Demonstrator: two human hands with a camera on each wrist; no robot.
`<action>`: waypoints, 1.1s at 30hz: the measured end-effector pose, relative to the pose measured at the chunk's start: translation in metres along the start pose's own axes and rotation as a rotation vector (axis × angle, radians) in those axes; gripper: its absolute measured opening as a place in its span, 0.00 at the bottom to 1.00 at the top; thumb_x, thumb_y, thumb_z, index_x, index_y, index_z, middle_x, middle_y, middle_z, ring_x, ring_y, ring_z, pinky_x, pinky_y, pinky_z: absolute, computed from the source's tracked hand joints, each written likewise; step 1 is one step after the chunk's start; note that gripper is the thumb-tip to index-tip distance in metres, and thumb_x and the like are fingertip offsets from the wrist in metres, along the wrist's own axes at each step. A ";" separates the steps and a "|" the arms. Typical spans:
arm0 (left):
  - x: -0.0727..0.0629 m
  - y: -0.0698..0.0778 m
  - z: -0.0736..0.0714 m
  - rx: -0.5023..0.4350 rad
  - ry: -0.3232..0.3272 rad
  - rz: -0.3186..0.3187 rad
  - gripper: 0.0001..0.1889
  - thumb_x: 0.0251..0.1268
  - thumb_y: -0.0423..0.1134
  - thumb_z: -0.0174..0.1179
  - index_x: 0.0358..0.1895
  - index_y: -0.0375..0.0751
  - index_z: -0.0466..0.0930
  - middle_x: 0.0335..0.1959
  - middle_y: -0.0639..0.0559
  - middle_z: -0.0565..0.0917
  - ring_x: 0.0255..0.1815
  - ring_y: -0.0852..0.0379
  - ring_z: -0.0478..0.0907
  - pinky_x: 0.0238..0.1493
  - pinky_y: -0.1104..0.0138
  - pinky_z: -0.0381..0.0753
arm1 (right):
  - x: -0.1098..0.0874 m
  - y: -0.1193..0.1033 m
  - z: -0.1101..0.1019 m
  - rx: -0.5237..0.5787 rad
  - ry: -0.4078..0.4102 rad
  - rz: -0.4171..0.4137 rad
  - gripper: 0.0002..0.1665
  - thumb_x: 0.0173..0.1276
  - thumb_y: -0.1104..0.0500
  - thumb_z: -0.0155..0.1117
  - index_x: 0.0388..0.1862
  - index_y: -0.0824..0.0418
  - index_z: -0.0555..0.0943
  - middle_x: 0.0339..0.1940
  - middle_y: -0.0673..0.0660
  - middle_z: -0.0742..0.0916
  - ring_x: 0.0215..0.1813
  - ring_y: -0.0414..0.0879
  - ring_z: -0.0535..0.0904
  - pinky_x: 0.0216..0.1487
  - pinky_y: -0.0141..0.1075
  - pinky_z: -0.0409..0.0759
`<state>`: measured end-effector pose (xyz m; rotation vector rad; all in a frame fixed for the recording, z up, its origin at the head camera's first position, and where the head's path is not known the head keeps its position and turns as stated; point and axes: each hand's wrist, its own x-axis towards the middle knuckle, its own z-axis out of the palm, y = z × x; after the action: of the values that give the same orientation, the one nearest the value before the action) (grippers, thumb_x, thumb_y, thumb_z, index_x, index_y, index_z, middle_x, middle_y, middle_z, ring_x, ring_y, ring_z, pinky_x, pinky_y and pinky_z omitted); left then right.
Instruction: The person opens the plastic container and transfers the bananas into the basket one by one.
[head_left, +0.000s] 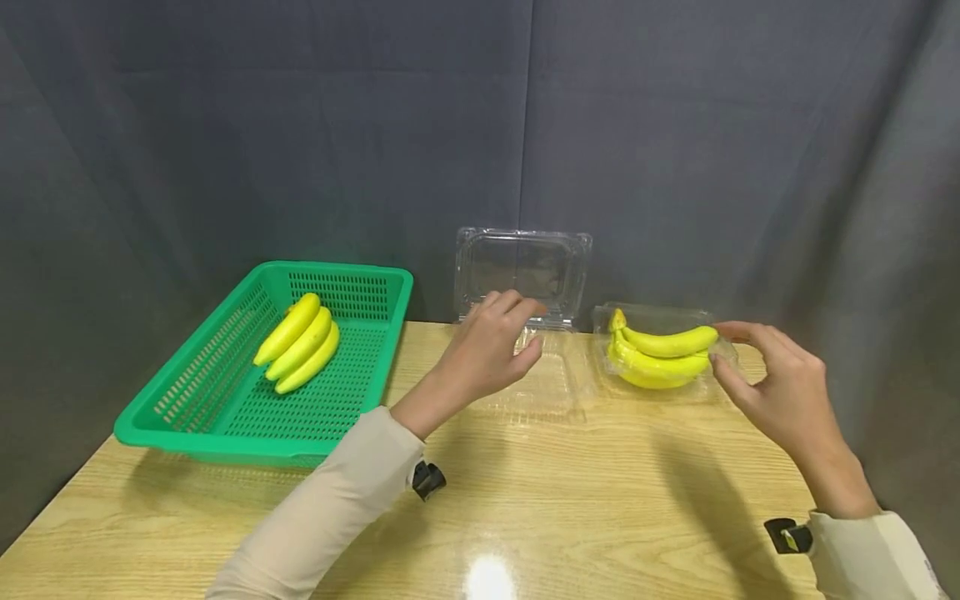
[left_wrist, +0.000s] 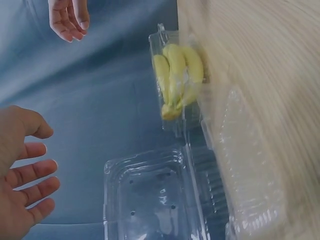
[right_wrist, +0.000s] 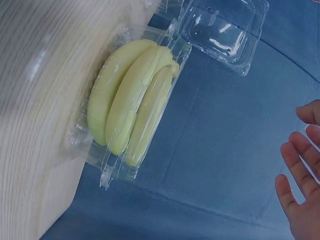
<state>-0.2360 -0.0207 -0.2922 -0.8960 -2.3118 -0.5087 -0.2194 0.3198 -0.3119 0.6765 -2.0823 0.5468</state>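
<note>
My left hand (head_left: 491,346) hovers above an empty clear plastic clamshell (head_left: 540,383), fingers loosely bent and holding nothing. That clamshell's lid (head_left: 522,267) stands upright at the back. To its right, a second clamshell (right_wrist: 112,172) encloses a bunch of bananas (head_left: 660,358), its lid down over them. My right hand (head_left: 783,387) is beside the right end of this packed box, thumb and fingers apart. In the right wrist view a gap shows between the right hand (right_wrist: 305,175) and the box. The left hand (left_wrist: 25,175) has spread, bare fingers in the left wrist view.
A green slotted basket (head_left: 397,358) stands on the left of the wooden table (head_left: 600,508), with another bunch of bananas (head_left: 303,346) inside. A dark grey curtain (head_left: 337,150) hangs right behind the table's back edge.
</note>
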 end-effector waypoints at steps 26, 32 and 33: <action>0.027 0.013 0.046 -0.046 -0.004 0.052 0.11 0.64 0.35 0.60 0.48 0.38 0.81 0.43 0.48 0.82 0.41 0.52 0.76 0.45 0.64 0.74 | -0.014 0.021 -0.006 -0.067 -0.040 0.084 0.18 0.54 0.68 0.66 0.46 0.68 0.82 0.41 0.62 0.85 0.42 0.54 0.78 0.46 0.23 0.64; 0.031 0.017 0.052 0.034 -0.043 0.031 0.11 0.63 0.38 0.61 0.48 0.43 0.82 0.43 0.52 0.81 0.41 0.54 0.76 0.44 0.64 0.75 | -0.019 0.025 -0.006 -0.087 -0.063 0.127 0.17 0.55 0.66 0.67 0.45 0.67 0.82 0.40 0.62 0.85 0.42 0.56 0.78 0.38 0.44 0.69; 0.032 0.018 0.053 0.045 -0.050 0.028 0.11 0.63 0.38 0.61 0.48 0.44 0.82 0.43 0.52 0.81 0.42 0.54 0.76 0.44 0.63 0.75 | -0.020 0.026 -0.006 -0.090 -0.070 0.136 0.17 0.55 0.65 0.67 0.46 0.67 0.82 0.40 0.62 0.85 0.42 0.56 0.78 0.38 0.46 0.70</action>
<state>-0.2634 0.0352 -0.3086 -0.9277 -2.3428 -0.4258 -0.2225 0.3485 -0.3289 0.5115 -2.2158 0.5075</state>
